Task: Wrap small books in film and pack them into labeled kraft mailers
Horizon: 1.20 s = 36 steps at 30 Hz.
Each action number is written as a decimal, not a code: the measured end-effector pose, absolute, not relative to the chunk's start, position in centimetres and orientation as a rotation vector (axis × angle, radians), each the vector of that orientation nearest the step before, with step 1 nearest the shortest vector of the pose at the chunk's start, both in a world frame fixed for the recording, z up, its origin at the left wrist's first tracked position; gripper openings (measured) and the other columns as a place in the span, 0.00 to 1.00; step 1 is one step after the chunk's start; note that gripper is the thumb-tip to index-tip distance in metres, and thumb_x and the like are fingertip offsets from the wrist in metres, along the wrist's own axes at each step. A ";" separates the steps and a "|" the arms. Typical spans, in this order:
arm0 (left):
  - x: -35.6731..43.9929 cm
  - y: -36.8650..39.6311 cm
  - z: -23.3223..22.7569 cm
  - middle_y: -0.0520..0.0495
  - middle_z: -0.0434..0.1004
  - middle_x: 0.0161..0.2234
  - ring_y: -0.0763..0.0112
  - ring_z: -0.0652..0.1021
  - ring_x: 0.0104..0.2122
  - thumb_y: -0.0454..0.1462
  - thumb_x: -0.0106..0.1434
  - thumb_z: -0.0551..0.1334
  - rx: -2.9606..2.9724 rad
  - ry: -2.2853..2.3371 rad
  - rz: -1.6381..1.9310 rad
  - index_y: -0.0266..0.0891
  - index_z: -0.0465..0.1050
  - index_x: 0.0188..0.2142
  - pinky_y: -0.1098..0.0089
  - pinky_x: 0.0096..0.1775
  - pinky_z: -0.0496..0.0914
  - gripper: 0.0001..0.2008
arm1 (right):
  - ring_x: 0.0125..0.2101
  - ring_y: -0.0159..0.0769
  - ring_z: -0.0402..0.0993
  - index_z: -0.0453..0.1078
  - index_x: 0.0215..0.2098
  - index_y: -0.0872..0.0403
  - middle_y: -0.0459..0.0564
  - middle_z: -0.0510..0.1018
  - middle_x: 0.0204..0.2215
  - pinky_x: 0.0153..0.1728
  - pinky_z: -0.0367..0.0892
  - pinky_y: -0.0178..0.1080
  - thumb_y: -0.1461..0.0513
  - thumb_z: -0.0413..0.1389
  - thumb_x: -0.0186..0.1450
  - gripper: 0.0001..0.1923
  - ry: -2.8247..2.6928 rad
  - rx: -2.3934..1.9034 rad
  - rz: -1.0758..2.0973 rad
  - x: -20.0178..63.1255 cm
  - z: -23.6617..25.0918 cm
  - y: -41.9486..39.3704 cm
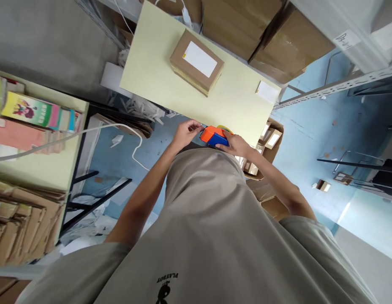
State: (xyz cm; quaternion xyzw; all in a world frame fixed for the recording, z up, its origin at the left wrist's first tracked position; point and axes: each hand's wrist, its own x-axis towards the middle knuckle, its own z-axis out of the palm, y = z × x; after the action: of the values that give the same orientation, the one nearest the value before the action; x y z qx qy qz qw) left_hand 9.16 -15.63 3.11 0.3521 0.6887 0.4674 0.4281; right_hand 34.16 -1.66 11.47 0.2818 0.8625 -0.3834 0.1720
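Note:
An orange and blue tape dispenser [211, 134] is in front of my body, at the table's near edge. My right hand [236, 145] grips it from the right, with a bit of yellow roll showing behind it. At its left end, my left hand [186, 134] has thumb and forefinger pinched together. Whatever those fingertips hold is too small to make out. Beyond the hands, a closed cardboard box [196, 61] with a white label lies on the pale yellow table [151, 55].
A white label sheet [266, 91] lies at the table's right corner. Below it stands an open carton [275, 145] of small boxes. Large cartons [240, 25] line the back. Left are books [31, 109], flattened cardboard [25, 215] and a white cable [113, 125].

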 end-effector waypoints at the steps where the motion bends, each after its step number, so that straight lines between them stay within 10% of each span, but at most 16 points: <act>1: 9.5 -15.3 2.7 0.45 0.88 0.36 0.62 0.83 0.36 0.50 0.66 0.74 0.871 1.741 1.187 0.42 0.83 0.37 0.64 0.40 0.78 0.15 | 0.43 0.58 0.85 0.71 0.66 0.54 0.62 0.88 0.47 0.47 0.77 0.51 0.32 0.56 0.77 0.40 2.441 0.778 -1.114 34.1 11.4 -0.8; 8: 10.8 -12.4 -0.3 0.46 0.89 0.35 0.64 0.82 0.33 0.49 0.65 0.74 0.881 1.767 1.193 0.42 0.83 0.35 0.64 0.39 0.76 0.14 | 0.32 0.48 0.80 0.74 0.47 0.49 0.51 0.84 0.33 0.38 0.70 0.44 0.34 0.66 0.72 0.29 2.310 0.746 -1.112 34.8 10.3 4.4; 20: 4.3 -7.0 -6.6 0.46 0.89 0.38 0.63 0.81 0.39 0.40 0.65 0.75 0.812 1.982 1.415 0.42 0.84 0.37 0.66 0.41 0.76 0.06 | 0.53 0.70 0.85 0.67 0.71 0.62 0.75 0.86 0.58 0.53 0.78 0.59 0.38 0.56 0.79 0.41 2.426 1.062 -0.475 34.8 4.6 7.9; 36: 2.8 -1.0 -10.6 0.45 0.88 0.40 0.60 0.86 0.44 0.49 0.70 0.77 0.648 1.968 1.641 0.43 0.85 0.39 0.60 0.53 0.81 0.13 | 0.56 0.73 0.83 0.61 0.74 0.63 0.79 0.84 0.59 0.57 0.78 0.65 0.37 0.49 0.82 0.42 2.426 1.224 -0.395 31.5 1.2 9.2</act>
State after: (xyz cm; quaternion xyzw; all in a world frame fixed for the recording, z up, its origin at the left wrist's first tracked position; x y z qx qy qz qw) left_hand 2.82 -0.97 -10.63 0.2375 0.7216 0.6017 0.2469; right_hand 31.54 9.16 1.22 0.4371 0.8662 -0.1412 0.1965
